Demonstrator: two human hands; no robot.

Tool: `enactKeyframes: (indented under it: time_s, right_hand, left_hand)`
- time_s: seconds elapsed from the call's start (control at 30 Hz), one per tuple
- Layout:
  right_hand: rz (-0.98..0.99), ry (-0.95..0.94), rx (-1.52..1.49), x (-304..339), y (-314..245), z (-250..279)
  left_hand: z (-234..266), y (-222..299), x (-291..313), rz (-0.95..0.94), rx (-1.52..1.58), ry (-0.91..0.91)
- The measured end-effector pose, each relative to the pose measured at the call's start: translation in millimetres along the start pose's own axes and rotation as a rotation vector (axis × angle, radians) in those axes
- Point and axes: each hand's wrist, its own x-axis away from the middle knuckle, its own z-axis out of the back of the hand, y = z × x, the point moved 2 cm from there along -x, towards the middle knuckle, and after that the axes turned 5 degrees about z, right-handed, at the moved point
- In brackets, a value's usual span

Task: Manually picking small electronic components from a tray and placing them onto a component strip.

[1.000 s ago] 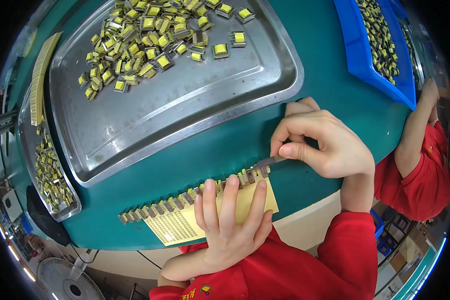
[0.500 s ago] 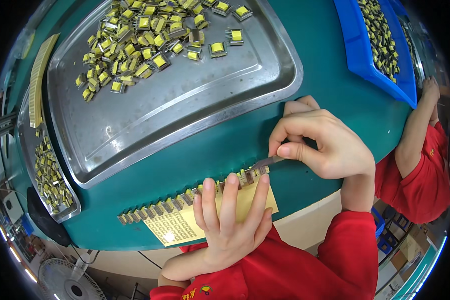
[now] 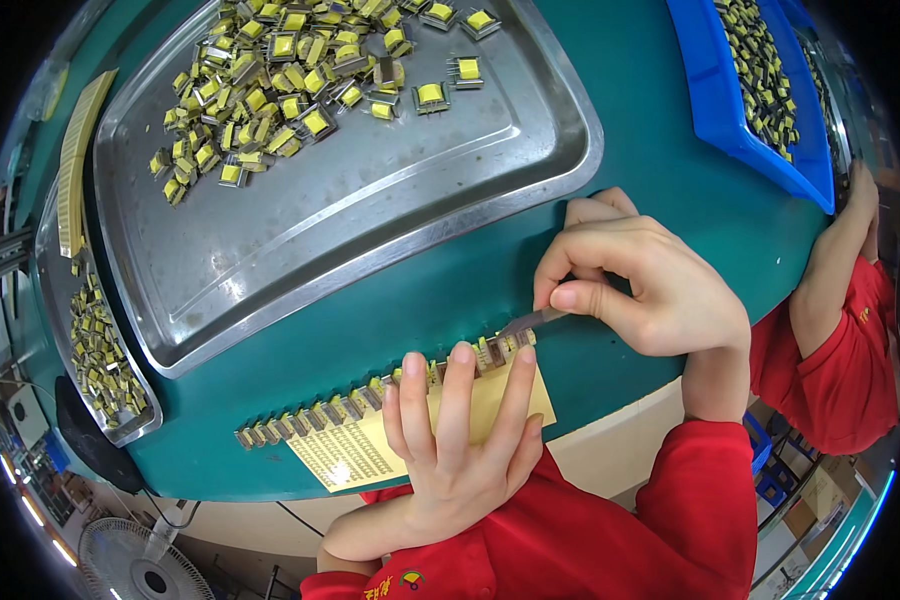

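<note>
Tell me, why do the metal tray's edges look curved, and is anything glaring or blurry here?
Head view: fisheye bending bows the metal tray and the green table toward the black rim; soft glare streaks the tray's bare floor; the sheet of labels has a bright patch; both hands look sharp.

My left hand lies flat on a sheet at the near edge of the bench. A row of small parts sits along the sheet's far side. My right hand is at the row's right end. Behind them is a big tray with parts piled at its back. A bin sits far right, a small tray far left.
</note>
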Motion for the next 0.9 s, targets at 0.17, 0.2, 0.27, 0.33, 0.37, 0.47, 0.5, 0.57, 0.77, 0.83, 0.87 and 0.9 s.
enactKeyframes:
  time_s: [0.17,0.2,0.27,0.33,0.37,0.47,0.5,0.57,0.77,0.83,0.87,0.9]
  right_hand:
    - [0.001,0.059,-0.059,0.0,0.0,1.1]
    - [0.001,0.059,-0.058,-0.1,-1.4,2.1]
    - [-0.057,0.077,-0.089,-0.5,-3.5,3.9]
    - [-0.046,0.077,-0.088,-0.5,-2.8,4.5]
    - [-0.037,0.078,-0.090,-0.6,-2.9,5.0]
    - [-0.117,0.062,-0.158,-0.5,-1.7,5.1]
    - [-0.111,0.059,-0.157,-0.6,-2.7,5.9]
    - [-0.047,0.042,-0.074,-0.6,-5.2,7.9]
    - [-0.023,0.048,-0.106,1.3,-7.6,6.1]
    - [-0.041,0.032,-0.119,0.4,-9.8,4.3]
    - [-0.065,0.023,-0.132,0.0,-10.6,3.4]
    - [-0.058,0.015,-0.131,-0.6,-11.6,2.4]
  left_hand:
    - [1.1,1.0,-1.4,-0.002,-0.006,0.009]
    - [1.3,1.0,-1.6,-0.002,-0.006,0.010]
    - [1.8,0.7,-1.6,0.007,0.004,0.002]
    - [1.3,1.2,-0.7,0.016,0.029,0.019]
    - [1.0,1.1,0.2,0.024,0.055,0.033]
    - [-1.1,-0.7,7.4,0.073,0.154,0.052]
    - [-3.1,-2.3,9.2,0.076,0.151,0.056]
    - [-4.3,-7.5,13.1,0.137,0.207,0.248]
    - [-1.1,-22.4,15.7,0.197,0.178,0.267]
    - [-0.3,-25.9,16.4,0.213,0.169,0.273]
    - [-0.2,-27.7,16.6,0.222,0.165,0.274]
    - [-1.2,-29.8,17.1,0.231,0.161,0.279]
